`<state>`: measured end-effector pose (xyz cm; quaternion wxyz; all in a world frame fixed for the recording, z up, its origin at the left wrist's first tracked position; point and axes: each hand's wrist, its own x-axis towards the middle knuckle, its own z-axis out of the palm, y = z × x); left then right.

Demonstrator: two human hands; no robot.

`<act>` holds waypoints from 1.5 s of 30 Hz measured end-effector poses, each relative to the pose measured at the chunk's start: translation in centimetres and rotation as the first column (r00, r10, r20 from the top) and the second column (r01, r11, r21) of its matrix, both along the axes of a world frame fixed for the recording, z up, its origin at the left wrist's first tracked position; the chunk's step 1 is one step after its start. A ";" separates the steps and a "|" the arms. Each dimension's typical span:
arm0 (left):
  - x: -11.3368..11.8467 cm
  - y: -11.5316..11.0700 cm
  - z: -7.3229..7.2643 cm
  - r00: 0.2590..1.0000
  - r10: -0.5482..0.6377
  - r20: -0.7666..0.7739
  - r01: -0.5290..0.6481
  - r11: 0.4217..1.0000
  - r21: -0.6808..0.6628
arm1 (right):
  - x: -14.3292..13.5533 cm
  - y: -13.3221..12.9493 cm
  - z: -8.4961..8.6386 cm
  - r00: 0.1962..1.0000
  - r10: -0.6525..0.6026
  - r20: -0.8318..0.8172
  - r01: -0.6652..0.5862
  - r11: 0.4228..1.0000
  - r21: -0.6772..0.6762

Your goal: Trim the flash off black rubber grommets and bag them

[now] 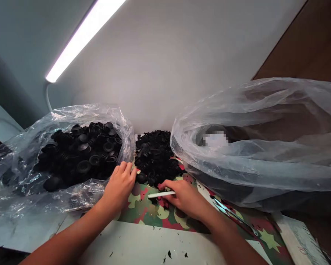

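Observation:
My left hand [121, 183] is at the near right edge of a clear plastic bag [71, 193], its fingers curled close together. The fingertips are partly hidden, so what they hold, if anything, does not show. Inside that bag lies a heap of black ribbed rubber caps [84, 147]. My right hand [183, 197] is closed around a slim white stick-like tool [161, 194] pointing left, just above the patterned cloth [143, 211]. Beyond the hands is a pile of black rubber pieces [156, 154], with ribbed parts in front and finer scraps behind.
A large clear plastic bag [253, 169] stands open to the right. Metal scissors or tweezers [235, 216] lie by my right forearm. Black scraps [169, 254] dot the white surface in front. A tube lamp [82, 40] hangs at upper left, before a pale wall.

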<state>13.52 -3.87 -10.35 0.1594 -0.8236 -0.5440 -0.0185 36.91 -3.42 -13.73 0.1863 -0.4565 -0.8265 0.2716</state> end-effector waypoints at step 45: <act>4.1 0.7 -1.4 -0.164 0.495 0.853 0.382 0.829 -0.408 | 0.9 0.5 1.8 0.947 -0.223 -0.229 0.129 0.923 -0.364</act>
